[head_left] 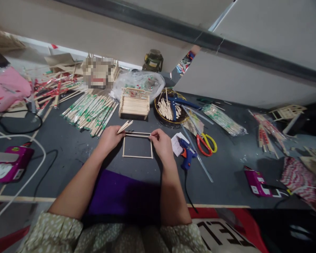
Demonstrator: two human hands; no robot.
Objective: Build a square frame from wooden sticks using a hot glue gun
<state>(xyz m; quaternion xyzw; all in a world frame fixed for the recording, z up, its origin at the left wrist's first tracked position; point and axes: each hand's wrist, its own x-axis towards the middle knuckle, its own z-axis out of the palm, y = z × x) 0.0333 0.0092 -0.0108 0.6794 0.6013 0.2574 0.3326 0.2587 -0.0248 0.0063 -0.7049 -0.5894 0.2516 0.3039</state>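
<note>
A square frame of thin wooden sticks (137, 157) lies on the dark table in front of me. My left hand (111, 140) is closed round a few short wooden sticks (125, 126), its fingertips at the frame's upper left corner. At the upper right corner, my right hand (160, 141) pinches the end of a stick that runs along the frame's far side. Just beyond stands a small box-like model made of sticks (134, 105). A blue glue gun (186, 154) rests to the right of my right hand, on a piece of white paper (177, 147).
Packaged chopsticks (92, 110) spread at the back left. A basket (173, 123) holds short sticks and a blue tool. Scissors (206, 144) lie right of the glue gun. Purple boxes (22, 163) sit at both sides. A patterned sleeve (297, 175) shows at far right.
</note>
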